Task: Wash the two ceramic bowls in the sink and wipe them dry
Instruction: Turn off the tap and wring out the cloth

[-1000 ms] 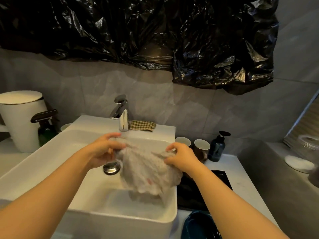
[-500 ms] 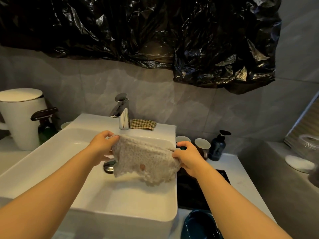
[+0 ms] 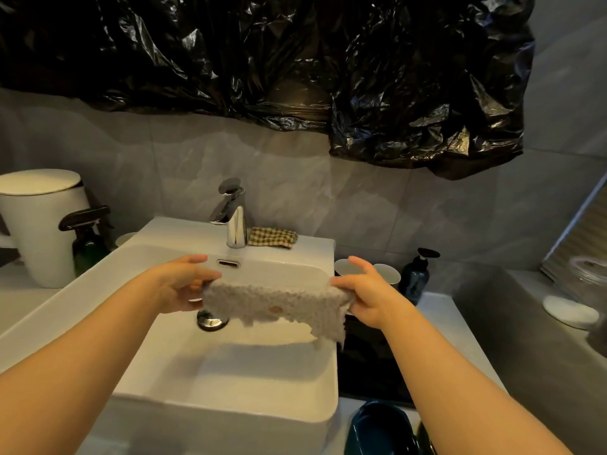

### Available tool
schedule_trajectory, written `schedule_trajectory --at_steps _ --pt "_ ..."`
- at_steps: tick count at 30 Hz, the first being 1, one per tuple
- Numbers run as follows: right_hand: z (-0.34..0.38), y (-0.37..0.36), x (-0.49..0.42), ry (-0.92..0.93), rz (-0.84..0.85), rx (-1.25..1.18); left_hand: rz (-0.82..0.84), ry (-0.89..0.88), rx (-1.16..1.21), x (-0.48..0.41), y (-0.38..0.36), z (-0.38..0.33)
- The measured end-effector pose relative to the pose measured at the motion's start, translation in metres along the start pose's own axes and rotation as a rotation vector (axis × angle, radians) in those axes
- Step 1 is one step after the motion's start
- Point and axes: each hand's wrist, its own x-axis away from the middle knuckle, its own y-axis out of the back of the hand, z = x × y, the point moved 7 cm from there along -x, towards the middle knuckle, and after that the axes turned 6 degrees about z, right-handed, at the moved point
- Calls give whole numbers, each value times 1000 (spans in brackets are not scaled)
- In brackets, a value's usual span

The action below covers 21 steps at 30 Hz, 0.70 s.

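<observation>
A pale, fuzzy cloth point(image 3: 279, 307) with a small reddish mark is stretched flat above the white sink point(image 3: 230, 362). My left hand point(image 3: 180, 280) pinches its left edge and my right hand point(image 3: 364, 290) pinches its right edge. The sink basin under the cloth shows no bowl. A dark teal ceramic bowl point(image 3: 377, 428) sits on the counter at the bottom right, partly cut off by my right forearm. A second bowl is not clearly visible.
The chrome tap point(image 3: 235, 221) stands behind the basin with a checked cloth point(image 3: 272, 237) beside it. Two cups point(image 3: 345, 267) and a dark pump bottle point(image 3: 418, 274) stand right of the sink, above a black mat point(image 3: 368, 366). A white bin point(image 3: 42, 224) and a spray bottle point(image 3: 87, 238) stand at the left.
The cloth hung bunched in both hands over the basin; now my hands have moved apart and lifted, and the cloth is spread out wide between them.
</observation>
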Motion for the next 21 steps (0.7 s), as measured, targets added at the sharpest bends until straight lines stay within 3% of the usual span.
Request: schedule_trajectory --at_steps 4,7,9,11,14,16,19,21 --pt "5 7 -3 92 -111 440 -120 -162 -219 2 9 -13" --pt "7 -10 0 134 8 616 -37 -259 -303 5 0 -22" --pt "5 -15 -1 119 88 884 22 -288 -406 5 -7 -23" --pt "7 -17 -2 156 55 1169 -58 -338 -599 4 -7 -25" --pt "16 -14 3 230 -102 1371 -214 -447 -748 8 -6 -32" --pt "23 -10 8 273 -159 1317 -208 -482 -683 6 -5 -33" --pt "22 -11 8 298 -29 919 -147 -479 -493 7 -6 -30" --pt "17 -13 10 242 -33 751 -175 -447 -450 5 -10 -25"
